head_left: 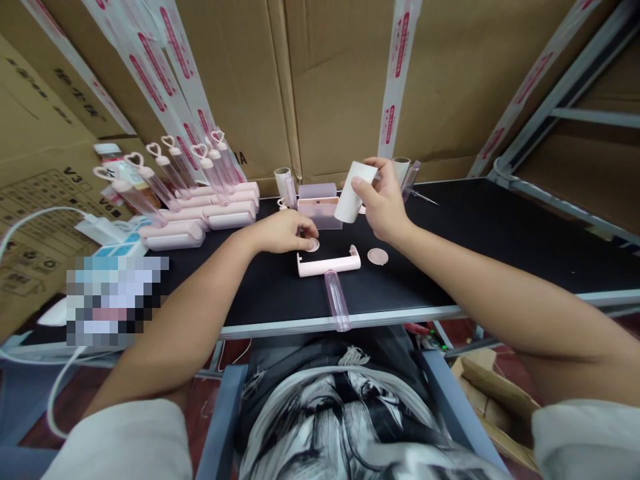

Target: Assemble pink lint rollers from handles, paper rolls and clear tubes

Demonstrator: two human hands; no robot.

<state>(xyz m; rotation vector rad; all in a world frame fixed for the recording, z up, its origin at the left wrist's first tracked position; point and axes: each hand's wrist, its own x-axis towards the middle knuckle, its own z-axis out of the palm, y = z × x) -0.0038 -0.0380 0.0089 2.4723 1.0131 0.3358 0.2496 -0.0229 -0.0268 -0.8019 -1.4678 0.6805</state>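
Raised above the table, a white paper roll (354, 195) tilts in my right hand (387, 203), thumb across its front. My left hand (287, 231) is low over the table, fingertips closed at the edge of a small round pink disc (313, 245). Just in front of that hand lies a pink roller frame (329, 266) with upturned ends. Its clear pinkish tube handle (337, 300) points toward me, reaching the table's front edge. To the right of the frame, a second pink disc (377, 256) lies flat.
Several pink lint rollers with heart-topped handles (200, 212) stand grouped at the left. A pink box-shaped piece (317, 205) and another white roll (283, 179) are at the back. Cardboard boxes (340, 80) wall the far side. A blurred-out object (117, 300) lies front left.
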